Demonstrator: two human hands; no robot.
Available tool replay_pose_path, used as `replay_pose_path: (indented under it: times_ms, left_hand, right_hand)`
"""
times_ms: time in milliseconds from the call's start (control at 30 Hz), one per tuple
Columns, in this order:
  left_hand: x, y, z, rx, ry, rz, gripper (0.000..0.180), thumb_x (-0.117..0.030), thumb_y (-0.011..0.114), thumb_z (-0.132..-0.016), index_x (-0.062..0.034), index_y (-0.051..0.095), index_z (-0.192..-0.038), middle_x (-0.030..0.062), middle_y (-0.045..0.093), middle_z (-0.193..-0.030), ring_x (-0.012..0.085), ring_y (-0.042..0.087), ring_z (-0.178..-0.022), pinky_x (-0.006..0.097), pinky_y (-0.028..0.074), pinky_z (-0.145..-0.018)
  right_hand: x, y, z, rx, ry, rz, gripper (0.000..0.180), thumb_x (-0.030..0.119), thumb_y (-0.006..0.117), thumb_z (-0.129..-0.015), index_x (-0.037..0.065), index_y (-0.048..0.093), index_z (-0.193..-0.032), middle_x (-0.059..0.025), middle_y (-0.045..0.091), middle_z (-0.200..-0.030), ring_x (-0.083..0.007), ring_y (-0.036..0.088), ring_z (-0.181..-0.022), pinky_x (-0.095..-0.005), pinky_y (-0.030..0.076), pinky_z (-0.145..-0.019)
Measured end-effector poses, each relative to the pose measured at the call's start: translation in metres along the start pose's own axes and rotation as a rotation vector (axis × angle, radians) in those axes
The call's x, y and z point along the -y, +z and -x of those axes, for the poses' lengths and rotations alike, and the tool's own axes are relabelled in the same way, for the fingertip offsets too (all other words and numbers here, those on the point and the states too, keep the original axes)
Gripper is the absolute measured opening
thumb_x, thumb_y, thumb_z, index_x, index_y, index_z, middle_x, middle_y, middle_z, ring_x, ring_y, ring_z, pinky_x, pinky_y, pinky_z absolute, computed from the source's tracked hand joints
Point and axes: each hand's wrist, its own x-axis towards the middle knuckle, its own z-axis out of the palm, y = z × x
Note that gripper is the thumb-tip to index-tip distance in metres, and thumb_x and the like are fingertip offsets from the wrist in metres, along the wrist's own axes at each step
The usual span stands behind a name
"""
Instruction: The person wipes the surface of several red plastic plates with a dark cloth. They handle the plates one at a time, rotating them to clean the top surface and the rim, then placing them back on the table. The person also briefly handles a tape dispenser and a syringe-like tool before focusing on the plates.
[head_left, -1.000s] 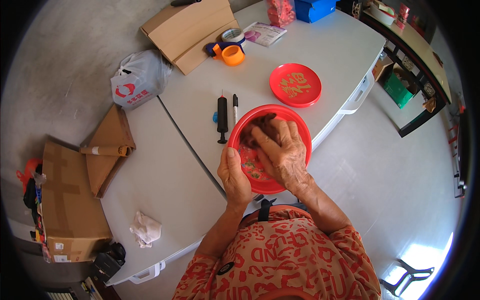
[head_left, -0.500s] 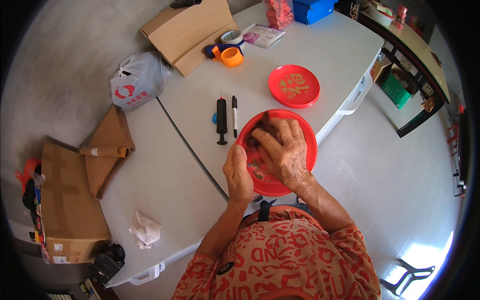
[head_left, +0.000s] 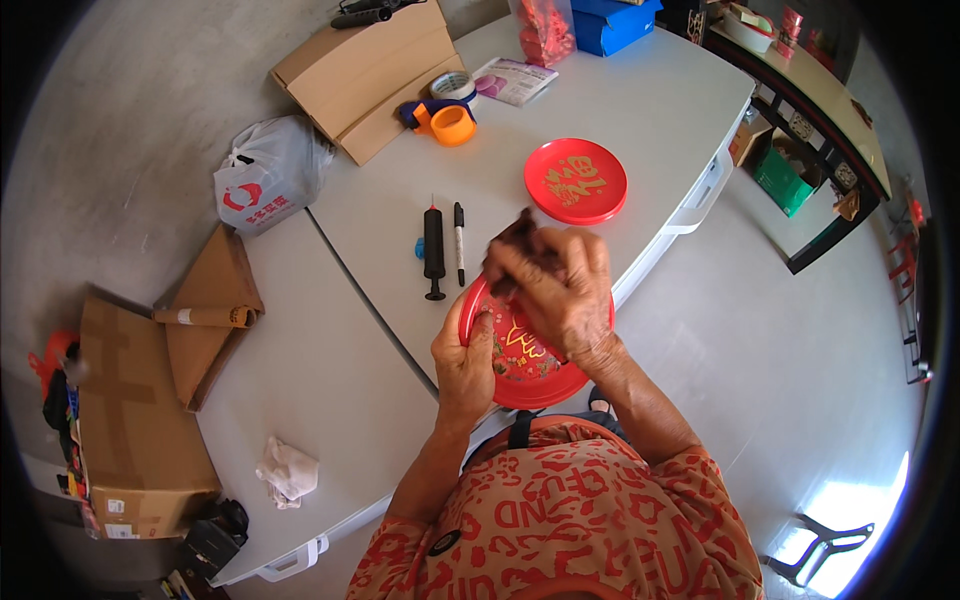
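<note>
My left hand (head_left: 463, 365) grips the left rim of a round red dish (head_left: 540, 396) with a gold and floral print, its thumb over the edge. The dish is held near my body at the table's front edge. Over it, my right hand (head_left: 572, 298) is closed on a dark brown cloth (head_left: 514, 248), which bunches at the fingertips near the far rim. The hand hides much of the dish's right side. Just beyond lies a second round red piece (head_left: 577, 180) with gold print. A black hand pump (head_left: 433, 255) and a marker pen (head_left: 459, 243) lie to the left.
At the back are an orange tape roll (head_left: 453, 126), a pale tape roll (head_left: 453, 86), folded cardboard (head_left: 375, 75) and a blue box (head_left: 613, 27). A plastic bag (head_left: 272, 180), crumpled white cloth (head_left: 288, 472) and large carton (head_left: 145, 410) stand or lie left.
The red dish has tipped and come nearer my body, showing more of its print. My right hand has lifted slightly with the brown cloth. My left hand still holds the rim.
</note>
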Motion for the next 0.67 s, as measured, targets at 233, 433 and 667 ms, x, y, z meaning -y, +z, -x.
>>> replay_pose_path:
  times_ms: [233,433,667]
  left_hand:
    - [0.004,-0.002,0.0,0.025,0.068,-0.043,0.034,-0.003,0.045,-0.098,0.0042,0.048,-0.131,0.0103,0.062,-0.112,0.0106,0.056,-0.097,0.026,0.045,-0.088]
    - [-0.002,0.0,-0.002,0.039,0.107,-0.109,0.033,0.003,0.04,-0.095,0.0043,0.05,-0.126,0.0081,0.062,-0.105,0.0102,0.055,-0.094,0.024,0.046,-0.083]
    - [-0.002,-0.005,0.0,0.03,0.054,-0.104,0.037,-0.003,0.048,-0.095,0.0047,0.046,-0.131,0.0086,0.06,-0.112,0.0126,0.056,-0.098,0.027,0.046,-0.086]
  right_hand:
    - [-0.015,-0.004,0.007,-0.012,0.113,0.061,0.046,0.013,0.075,-0.062,0.023,0.071,-0.107,-0.0068,0.054,-0.107,-0.0262,0.053,-0.095,-0.0396,0.046,-0.081]
    - [0.016,-0.005,0.001,0.114,-0.047,-0.204,0.047,0.018,0.071,-0.069,0.019,0.069,-0.116,-0.0103,0.049,-0.113,-0.0286,0.045,-0.106,-0.0436,0.04,-0.09]
    - [0.002,-0.004,-0.007,0.193,-0.144,-0.199,0.048,0.017,0.07,-0.072,0.017,0.067,-0.119,-0.0064,0.046,-0.132,-0.0255,0.039,-0.119,-0.0445,0.034,-0.095]
